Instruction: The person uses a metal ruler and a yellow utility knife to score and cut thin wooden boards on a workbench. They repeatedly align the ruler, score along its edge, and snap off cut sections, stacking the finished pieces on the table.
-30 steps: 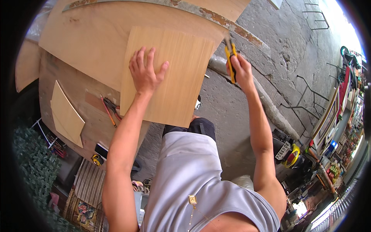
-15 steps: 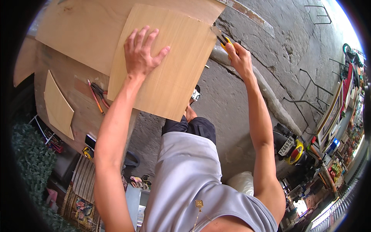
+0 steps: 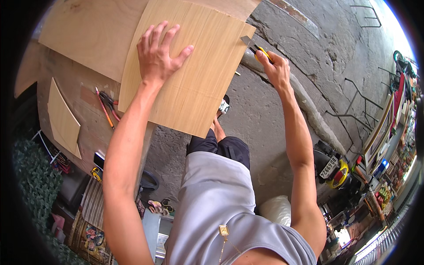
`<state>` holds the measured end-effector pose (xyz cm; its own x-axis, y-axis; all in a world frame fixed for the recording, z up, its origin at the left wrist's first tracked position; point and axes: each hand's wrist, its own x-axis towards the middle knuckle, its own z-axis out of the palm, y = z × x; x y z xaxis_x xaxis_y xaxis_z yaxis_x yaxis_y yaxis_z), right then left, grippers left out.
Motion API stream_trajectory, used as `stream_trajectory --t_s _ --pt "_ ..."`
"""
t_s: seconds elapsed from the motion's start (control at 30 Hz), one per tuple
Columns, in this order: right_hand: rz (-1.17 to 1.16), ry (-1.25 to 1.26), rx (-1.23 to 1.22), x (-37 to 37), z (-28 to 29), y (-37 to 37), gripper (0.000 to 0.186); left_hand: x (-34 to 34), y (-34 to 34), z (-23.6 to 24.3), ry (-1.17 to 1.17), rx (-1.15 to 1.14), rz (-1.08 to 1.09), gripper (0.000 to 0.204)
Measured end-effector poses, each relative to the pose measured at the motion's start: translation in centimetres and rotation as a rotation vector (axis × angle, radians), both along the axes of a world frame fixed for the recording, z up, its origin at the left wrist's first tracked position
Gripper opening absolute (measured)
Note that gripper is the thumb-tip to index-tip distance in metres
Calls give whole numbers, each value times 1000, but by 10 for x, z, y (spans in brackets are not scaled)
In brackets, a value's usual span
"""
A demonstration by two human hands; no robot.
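My left hand (image 3: 160,57) lies flat with fingers spread on a light wood-grained panel (image 3: 194,84), which rests on a workbench and overhangs its right edge. In my right hand (image 3: 277,68) is a yellow and black utility knife (image 3: 259,51), fingers wrapped round its handle. Its broad blade points left, over the panel's far right corner; whether the tip touches the wood I cannot tell. Beneath the panel's far side lies a larger plywood sheet (image 3: 84,37).
Left on the bench (image 3: 79,95) are a pencil (image 3: 105,108), pliers (image 3: 109,101), a thin wood offcut (image 3: 62,118), a phone (image 3: 100,160) and a yellow tape measure (image 3: 96,174). Grey concrete floor (image 3: 300,53) lies to the right, with metal frames (image 3: 360,101) and a parked motorbike (image 3: 329,165).
The knife blade has shifted from the panel's far edge onto its right corner, and its angle has turned. My left hand and the panel have moved slightly left and away.
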<state>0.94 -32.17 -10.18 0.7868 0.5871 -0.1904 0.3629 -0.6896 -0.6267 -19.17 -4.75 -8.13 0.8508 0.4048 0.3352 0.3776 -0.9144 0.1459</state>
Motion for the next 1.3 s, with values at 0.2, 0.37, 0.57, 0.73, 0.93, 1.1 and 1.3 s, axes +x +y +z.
stream_trajectory --t_s 0.2,0.37,0.57,0.73,0.93,1.1,1.3 --pt "35 -27 46 -23 -12 -8 59 -1 0 0 14 -5 13 60" --pt "44 -7 -1 -25 -16 -11 56 1 0 1 8 15 9 60" --pt "119 37 15 -63 -14 -25 52 1 0 0 1 16 14 59" --pt "130 -22 46 -89 -13 -35 50 1 0 0 -1 24 9 59" --pt "195 30 73 -123 -4 -45 48 2 1 -2 -2 14 15 60" --pt "263 47 97 -163 4 -59 48 2 0 -2 7 22 23 61" --pt "306 25 144 -202 20 -75 47 -3 -3 8 9 -49 46 60"
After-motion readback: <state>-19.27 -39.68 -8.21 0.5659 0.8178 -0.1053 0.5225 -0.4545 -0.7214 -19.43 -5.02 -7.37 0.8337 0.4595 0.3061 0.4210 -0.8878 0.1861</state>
